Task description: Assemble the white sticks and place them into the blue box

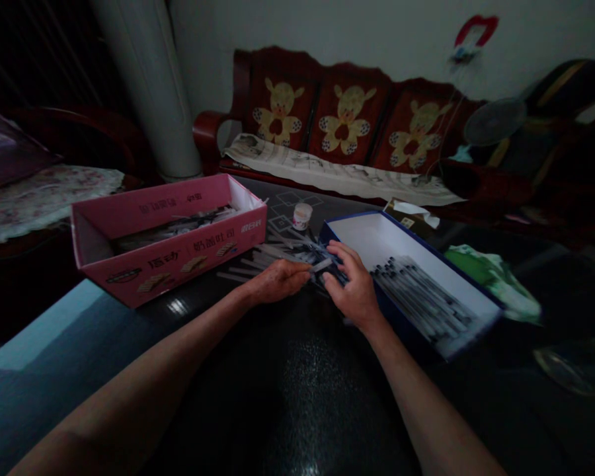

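My left hand (282, 279) is closed around a slim, pale pen (321, 265) that points to the right over the table. Close to the pen's far end, my right hand (353, 285) has its thumb and fingers curved apart; I see nothing held between them. Behind and under both hands lies a loose pile of pale and dark pen parts (248, 266), partly hidden by the hands. To the right, a blue-edged box with a white inside (371, 231) holds many slim pens with dark ends (421, 294), laid side by side.
A pink printed carton (178, 264) with more thin parts (193, 225) inside stands at left. A small white tub (302, 216) sits behind the pile. Right of the blue box lie a green-and-white packet (496, 281) and a tissue box (411, 217). A wooden sofa (322, 106) stands beyond.
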Demonstrator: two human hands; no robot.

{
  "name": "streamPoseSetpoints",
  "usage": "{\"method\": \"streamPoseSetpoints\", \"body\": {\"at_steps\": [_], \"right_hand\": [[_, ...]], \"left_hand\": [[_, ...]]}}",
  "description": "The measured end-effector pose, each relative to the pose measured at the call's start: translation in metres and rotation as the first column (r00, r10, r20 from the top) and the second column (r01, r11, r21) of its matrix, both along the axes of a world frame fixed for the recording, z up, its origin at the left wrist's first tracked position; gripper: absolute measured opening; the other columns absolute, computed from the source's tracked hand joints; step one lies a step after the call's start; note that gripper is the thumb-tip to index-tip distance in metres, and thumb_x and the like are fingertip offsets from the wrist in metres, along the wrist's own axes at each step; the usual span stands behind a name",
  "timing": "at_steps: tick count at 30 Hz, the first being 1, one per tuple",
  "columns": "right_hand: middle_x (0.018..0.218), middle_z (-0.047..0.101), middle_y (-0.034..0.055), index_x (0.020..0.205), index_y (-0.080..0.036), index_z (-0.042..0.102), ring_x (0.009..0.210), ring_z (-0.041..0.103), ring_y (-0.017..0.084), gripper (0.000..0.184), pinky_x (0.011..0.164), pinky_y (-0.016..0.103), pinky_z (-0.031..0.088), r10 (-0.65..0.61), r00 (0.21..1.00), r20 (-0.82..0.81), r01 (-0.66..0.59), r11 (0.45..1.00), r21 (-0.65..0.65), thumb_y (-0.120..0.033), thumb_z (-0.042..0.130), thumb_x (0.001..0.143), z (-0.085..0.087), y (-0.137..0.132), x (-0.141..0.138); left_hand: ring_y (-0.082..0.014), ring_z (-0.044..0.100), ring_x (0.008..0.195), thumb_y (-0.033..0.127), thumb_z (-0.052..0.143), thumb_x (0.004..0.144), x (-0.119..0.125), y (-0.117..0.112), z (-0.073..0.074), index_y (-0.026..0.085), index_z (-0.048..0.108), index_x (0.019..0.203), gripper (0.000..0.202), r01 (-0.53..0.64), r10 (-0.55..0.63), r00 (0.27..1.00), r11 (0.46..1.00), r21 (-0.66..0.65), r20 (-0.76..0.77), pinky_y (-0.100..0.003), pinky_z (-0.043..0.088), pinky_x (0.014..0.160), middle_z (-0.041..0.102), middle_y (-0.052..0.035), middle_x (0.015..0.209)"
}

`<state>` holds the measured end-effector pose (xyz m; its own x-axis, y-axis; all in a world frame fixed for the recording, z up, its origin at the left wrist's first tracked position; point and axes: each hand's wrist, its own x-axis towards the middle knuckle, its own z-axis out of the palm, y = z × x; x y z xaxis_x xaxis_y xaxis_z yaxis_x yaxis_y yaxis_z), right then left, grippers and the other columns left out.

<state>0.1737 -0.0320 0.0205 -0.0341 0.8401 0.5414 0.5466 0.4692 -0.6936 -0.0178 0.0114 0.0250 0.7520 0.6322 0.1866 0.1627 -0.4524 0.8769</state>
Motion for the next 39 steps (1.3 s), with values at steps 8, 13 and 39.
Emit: {"method": "streamPoseSetpoints", "body": {"at_steps": [8,13,39], "right_hand": [[0.108,0.066,0.0095,0.106,-0.02,0.062,0.111,0.06,0.02,0.024,0.1,0.038,0.049,0.072,0.888,0.454,-0.169,0.97,0.177,-0.012,0.045,0.091,-0.009,-0.004,-0.007],[0.107,0.065,0.0099,0.108,-0.019,0.058,0.103,0.062,0.02,0.023,0.091,0.035,0.052,0.109,0.912,0.394,-0.167,0.979,0.118,-0.013,0.045,0.091,-0.015,-0.005,-0.013],[0.078,0.074,0.0047,0.078,-0.025,0.074,0.071,0.068,0.023,0.018,0.06,0.031,0.045,-0.167,0.578,0.799,0.675,0.647,-0.354,-0.026,0.059,0.067,0.043,-0.064,0.16]], "left_hand": [[-0.0052,0.038,0.037,0.036,0.049,0.088,-0.004,0.0,0.001,0.015,0.056,0.092,0.023,0.006,-0.044,0.997,0.872,-0.49,-0.066,-0.017,0.025,0.036,0.051,0.0039,0.058],[-0.0091,0.048,0.037,0.058,0.035,0.092,-0.011,0.011,-0.002,0.012,0.057,0.084,0.051,0.025,-0.103,0.993,0.657,-0.753,-0.056,-0.019,0.031,0.035,0.058,-0.0024,0.056],[-0.0057,0.042,0.039,0.047,0.062,0.081,-0.011,0.016,-0.013,0.014,0.061,0.121,0.052,0.095,0.156,0.948,0.694,-0.714,0.278,-0.017,0.028,0.036,0.055,-0.0001,0.06]]}}
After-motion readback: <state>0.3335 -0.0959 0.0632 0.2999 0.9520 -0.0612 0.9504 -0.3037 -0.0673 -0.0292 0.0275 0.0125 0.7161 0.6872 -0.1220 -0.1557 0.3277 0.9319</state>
